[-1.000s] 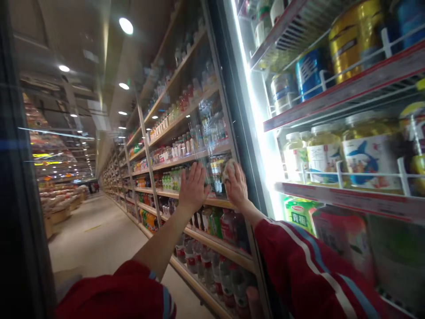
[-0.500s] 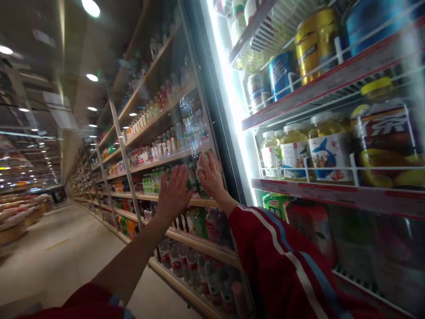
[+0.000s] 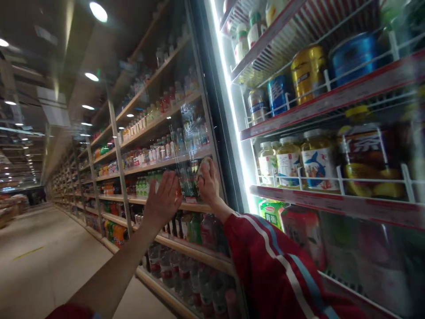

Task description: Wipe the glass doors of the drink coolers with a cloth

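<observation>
A glass door [image 3: 191,117] stands in front of me, marked with wet-looking streaks and framed by a dark edge on its right. My right hand [image 3: 210,188] presses a crumpled pale cloth [image 3: 203,168] against the pane near that edge, its fingers bent over the cloth, which is partly hidden. To the left, my left hand [image 3: 162,197] is raised flat towards the glass with its fingers stretched out and nothing in it. Whether its palm touches the pane I cannot tell. Bottles on shelves show through or in the glass.
At the right, a lit cooler holds juice bottles [image 3: 320,164], a gold can [image 3: 308,73] and a blue can [image 3: 353,57] behind wire rails. A green package [image 3: 270,212] sits lower down. Long shelves [image 3: 109,177] run away on the left beside the aisle floor [image 3: 43,266].
The view has turned slightly to the right. My left hand appears lower and farther left, while my right hand stays on the cloth near the door's edge, slightly lower in the picture.
</observation>
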`<state>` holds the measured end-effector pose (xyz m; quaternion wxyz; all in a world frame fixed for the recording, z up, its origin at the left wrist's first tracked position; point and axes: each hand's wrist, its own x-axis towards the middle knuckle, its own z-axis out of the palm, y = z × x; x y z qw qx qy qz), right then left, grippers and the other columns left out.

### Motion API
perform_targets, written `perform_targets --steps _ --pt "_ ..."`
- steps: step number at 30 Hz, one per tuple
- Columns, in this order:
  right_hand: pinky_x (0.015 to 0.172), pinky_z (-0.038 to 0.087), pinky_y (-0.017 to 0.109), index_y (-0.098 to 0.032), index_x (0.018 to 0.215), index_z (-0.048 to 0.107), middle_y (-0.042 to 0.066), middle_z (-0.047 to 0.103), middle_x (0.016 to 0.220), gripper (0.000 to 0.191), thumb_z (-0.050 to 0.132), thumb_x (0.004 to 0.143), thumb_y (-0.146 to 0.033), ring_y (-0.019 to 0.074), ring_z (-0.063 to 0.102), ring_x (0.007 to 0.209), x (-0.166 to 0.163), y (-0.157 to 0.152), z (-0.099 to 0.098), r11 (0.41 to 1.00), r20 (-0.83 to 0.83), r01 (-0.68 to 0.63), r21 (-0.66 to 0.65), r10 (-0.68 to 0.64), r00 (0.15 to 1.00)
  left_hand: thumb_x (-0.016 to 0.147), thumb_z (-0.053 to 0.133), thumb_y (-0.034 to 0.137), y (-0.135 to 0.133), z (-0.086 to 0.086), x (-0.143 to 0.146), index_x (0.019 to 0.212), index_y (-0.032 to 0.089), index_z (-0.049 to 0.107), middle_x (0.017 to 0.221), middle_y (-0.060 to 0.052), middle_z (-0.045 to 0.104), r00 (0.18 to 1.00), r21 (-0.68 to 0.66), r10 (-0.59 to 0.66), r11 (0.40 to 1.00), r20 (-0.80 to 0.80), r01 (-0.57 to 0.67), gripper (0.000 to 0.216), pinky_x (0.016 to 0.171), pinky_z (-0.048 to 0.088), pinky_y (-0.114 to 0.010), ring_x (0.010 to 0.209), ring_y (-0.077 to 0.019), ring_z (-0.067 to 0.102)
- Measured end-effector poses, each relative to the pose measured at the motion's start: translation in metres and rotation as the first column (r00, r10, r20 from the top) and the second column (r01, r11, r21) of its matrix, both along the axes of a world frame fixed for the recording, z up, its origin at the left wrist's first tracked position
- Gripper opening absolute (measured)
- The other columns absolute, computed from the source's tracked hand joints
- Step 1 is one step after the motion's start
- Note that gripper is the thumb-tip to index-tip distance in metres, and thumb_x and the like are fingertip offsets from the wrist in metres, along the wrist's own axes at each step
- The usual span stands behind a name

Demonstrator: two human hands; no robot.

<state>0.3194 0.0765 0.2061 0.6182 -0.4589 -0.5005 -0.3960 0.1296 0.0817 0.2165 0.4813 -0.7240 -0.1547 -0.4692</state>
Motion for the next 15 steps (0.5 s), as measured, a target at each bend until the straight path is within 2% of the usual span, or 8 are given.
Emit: perform_targets --steps 6,8,12,15 --pt "0.112 0.027 0.052 -0.023 0.132 0.051 0.009 0.029 0.152 0.048 0.051 0.084 -0.024 0.0286 0.018 0.144 -0.017 -0.006 -0.034 0.993 0.299 -0.008 -0.116 0.042 0.953 0.092 0.043 0.032 0.001 -0.002 0.000 0.149 0.015 0.020 0.147 -0.019 0.034 1.000 -0.018 -0.020 1.000 0.015 0.020 0.064 0.114 0.014 -0.056 0.139 -0.0299 0.027" --pt "0.112 0.026 0.053 -0.023 0.132 0.051 0.010 0.030 0.152 0.048 0.050 0.084 -0.023 0.0292 0.020 0.143 -0.012 -0.006 -0.034 0.993 0.278 0.003 -0.118 0.030 0.960 0.092 0.044 0.034 0.001 -0.002 -0.001 0.149 0.014 0.020 0.147 -0.019 0.035 1.000 -0.011 -0.015 1.000 0.011 0.015 0.065 0.114 0.014 -0.056 0.139 -0.0303 0.028" --pt "0.113 0.025 0.052 -0.017 0.134 0.049 0.013 0.027 0.153 0.048 0.043 0.087 -0.022 0.0295 0.020 0.143 -0.001 -0.003 -0.016 0.996 0.067 0.023 -0.082 -0.017 0.998 0.093 0.043 0.035 0.001 -0.003 0.000 0.149 0.014 0.020 0.147 -0.018 0.035 1.000 -0.003 -0.004 1.000 0.014 0.004 0.064 0.115 0.012 -0.055 0.139 -0.0301 0.027" --pt "0.113 0.025 0.051 -0.017 0.134 0.049 0.013 0.025 0.154 0.048 0.044 0.087 -0.023 0.0290 0.017 0.144 -0.009 -0.002 -0.020 0.998 0.099 0.009 -0.060 -0.003 0.995 0.093 0.041 0.036 0.000 -0.004 0.000 0.148 0.014 0.023 0.148 -0.018 0.034 1.000 -0.020 -0.001 1.000 0.022 0.002 0.062 0.115 0.012 -0.055 0.140 -0.0296 0.026"
